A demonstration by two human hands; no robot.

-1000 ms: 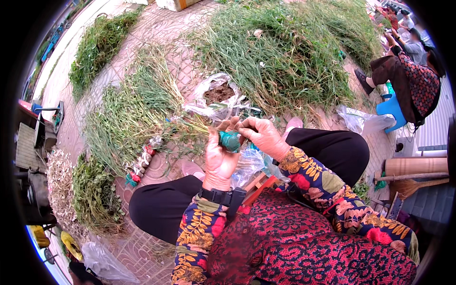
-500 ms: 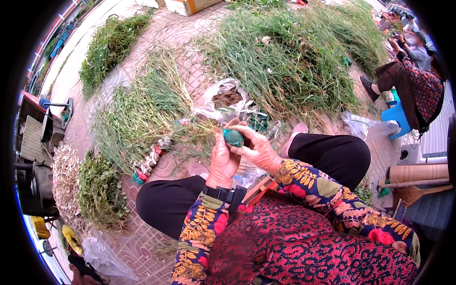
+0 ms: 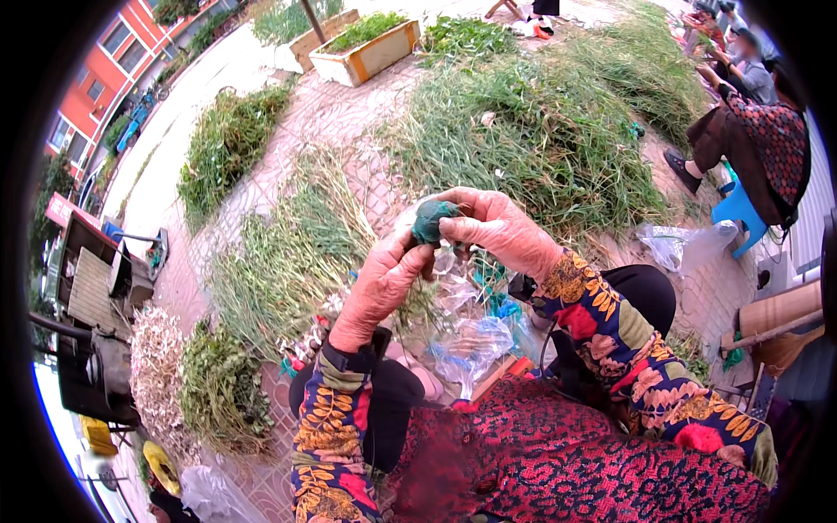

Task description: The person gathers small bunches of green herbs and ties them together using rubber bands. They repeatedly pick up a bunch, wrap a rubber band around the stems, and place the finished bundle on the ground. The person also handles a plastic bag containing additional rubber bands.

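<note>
A small round bundle in teal-green wrapping (image 3: 432, 221) is held up in front of me, between both hands. My left hand (image 3: 381, 277) pinches its lower left side. From the right, the thumb and fingers of my right hand (image 3: 501, 228) grip its upper side. What the wrapping encloses is hidden. Below the hands lie clear plastic bags (image 3: 473, 347) and some teal-green scraps. Beyond my left hand, a pile of cut green stalks (image 3: 292, 270) lies on the paving.
A large heap of long grass-like plants (image 3: 540, 148) spreads ahead. Planter boxes (image 3: 366, 54) stand farther off. Pale dry material (image 3: 157, 375) and leafy greens (image 3: 225, 388) lie at left. A person sits on a blue stool (image 3: 738, 213) at right, near a broom (image 3: 785, 349).
Both hands have risen and moved farther from my body with the bundle. My view has tilted up, so the planter boxes and a red building show more.
</note>
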